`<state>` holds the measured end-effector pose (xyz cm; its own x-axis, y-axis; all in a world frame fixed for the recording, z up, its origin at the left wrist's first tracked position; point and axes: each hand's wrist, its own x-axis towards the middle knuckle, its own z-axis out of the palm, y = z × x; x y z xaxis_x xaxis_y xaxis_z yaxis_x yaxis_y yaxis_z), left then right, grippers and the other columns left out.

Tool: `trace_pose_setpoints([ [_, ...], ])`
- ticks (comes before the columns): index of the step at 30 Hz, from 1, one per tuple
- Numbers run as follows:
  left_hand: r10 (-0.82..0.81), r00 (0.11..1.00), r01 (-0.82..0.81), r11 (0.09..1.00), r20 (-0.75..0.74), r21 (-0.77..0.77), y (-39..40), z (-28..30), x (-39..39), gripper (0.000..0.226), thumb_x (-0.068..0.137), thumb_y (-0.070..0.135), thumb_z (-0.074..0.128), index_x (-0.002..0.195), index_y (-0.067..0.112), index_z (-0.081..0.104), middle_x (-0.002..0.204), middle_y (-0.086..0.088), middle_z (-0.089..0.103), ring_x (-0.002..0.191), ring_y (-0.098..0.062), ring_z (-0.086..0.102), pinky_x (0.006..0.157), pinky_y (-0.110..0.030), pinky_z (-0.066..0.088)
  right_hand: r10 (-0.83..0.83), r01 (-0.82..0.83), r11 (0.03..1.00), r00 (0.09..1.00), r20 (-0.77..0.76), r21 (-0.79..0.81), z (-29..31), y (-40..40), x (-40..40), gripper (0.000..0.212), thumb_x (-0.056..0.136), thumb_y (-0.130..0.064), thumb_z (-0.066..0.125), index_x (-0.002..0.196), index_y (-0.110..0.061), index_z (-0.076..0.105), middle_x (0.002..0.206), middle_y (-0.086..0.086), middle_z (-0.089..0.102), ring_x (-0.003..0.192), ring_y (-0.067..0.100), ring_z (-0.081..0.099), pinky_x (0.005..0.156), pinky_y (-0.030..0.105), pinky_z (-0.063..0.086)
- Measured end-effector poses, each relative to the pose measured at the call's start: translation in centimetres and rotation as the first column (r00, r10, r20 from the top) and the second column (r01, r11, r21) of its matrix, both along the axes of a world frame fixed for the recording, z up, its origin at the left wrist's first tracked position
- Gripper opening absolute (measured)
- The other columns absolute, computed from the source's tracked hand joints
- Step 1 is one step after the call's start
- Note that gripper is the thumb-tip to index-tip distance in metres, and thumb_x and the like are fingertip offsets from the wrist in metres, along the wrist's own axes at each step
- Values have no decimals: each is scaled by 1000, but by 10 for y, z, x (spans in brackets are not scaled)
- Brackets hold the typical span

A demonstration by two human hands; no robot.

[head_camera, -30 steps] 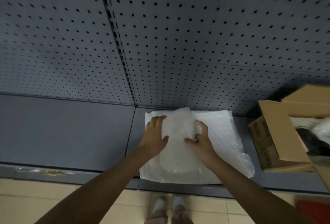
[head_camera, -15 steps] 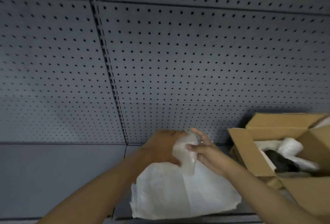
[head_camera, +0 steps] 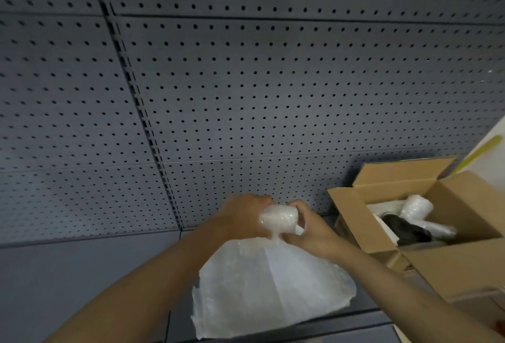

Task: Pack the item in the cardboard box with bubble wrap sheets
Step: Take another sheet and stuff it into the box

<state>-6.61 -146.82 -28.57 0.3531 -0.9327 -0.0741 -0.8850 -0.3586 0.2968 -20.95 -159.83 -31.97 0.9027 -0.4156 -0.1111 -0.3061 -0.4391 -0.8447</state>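
Both my hands hold a bunched wad of bubble wrap [head_camera: 278, 219] in the air above the shelf. My left hand [head_camera: 243, 217] grips its left side and my right hand [head_camera: 314, 230] curls round its right side. Below them a stack of white bubble wrap sheets [head_camera: 270, 285] lies on the grey shelf. To the right stands an open cardboard box [head_camera: 464, 263]. Inside it I see a dark item [head_camera: 404, 229] and a bubble-wrapped roll [head_camera: 416, 206].
A grey pegboard wall [head_camera: 246, 82] rises behind the shelf [head_camera: 82, 274]. The box flaps stand up at the back and left. A pale panel with a yellow-green stripe [head_camera: 483, 151] shows at the right edge.
My hands lifted one sheet off the stack and bunched it into a wad. The view tilted up and right, so more of the box shows.
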Motion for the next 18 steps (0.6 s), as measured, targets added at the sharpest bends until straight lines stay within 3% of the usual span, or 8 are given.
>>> trace_pose_setpoints([
  [3, 6, 999, -6, 1000, 33, 10, 4, 2, 3, 60, 68, 53, 73, 118, 28, 52, 106, 5, 65, 83, -12, 54, 75, -26, 41, -13, 12, 1000, 999, 30, 1, -4, 2, 1, 44, 74, -19, 79, 100, -33, 47, 106, -1, 62, 102, 18, 62, 86, 38, 55],
  [6, -6, 997, 2, 999, 77, 54, 8, 7, 9, 63, 66, 58, 73, 116, 28, 52, 104, 7, 64, 90, -14, 60, 77, -28, 44, -32, 27, 998, 996, 79, 65, -6, 4, -1, 38, 78, -23, 77, 106, -23, 51, 107, 1, 64, 102, 19, 63, 87, 40, 56],
  [12, 5, 996, -12, 997, 85, 79, 14, 15, 11, 60, 65, 59, 72, 113, 30, 52, 104, 8, 63, 86, -12, 54, 72, -26, 37, -50, 39, 995, 992, 114, 92, -4, 6, -3, 35, 83, -21, 72, 112, -27, 53, 107, -6, 64, 102, 14, 63, 88, 30, 53],
  [16, -26, 992, 14, 995, 121, 102, 8, 21, 6, 62, 66, 59, 73, 115, 29, 52, 107, 7, 64, 92, -13, 57, 73, -27, 38, -68, 60, 996, 991, 112, 72, 4, 1, -9, 36, 83, -20, 72, 114, -25, 54, 110, 1, 65, 101, 16, 63, 84, 26, 53],
  [18, -73, 989, 56, 990, 130, 133, 3, 29, 4, 62, 67, 56, 74, 118, 29, 52, 111, 7, 63, 98, -15, 57, 75, -27, 39, -85, 73, 991, 990, 111, 108, 9, -7, -16, 33, 83, -19, 71, 113, -22, 56, 110, 3, 67, 102, 18, 65, 86, 31, 55],
])
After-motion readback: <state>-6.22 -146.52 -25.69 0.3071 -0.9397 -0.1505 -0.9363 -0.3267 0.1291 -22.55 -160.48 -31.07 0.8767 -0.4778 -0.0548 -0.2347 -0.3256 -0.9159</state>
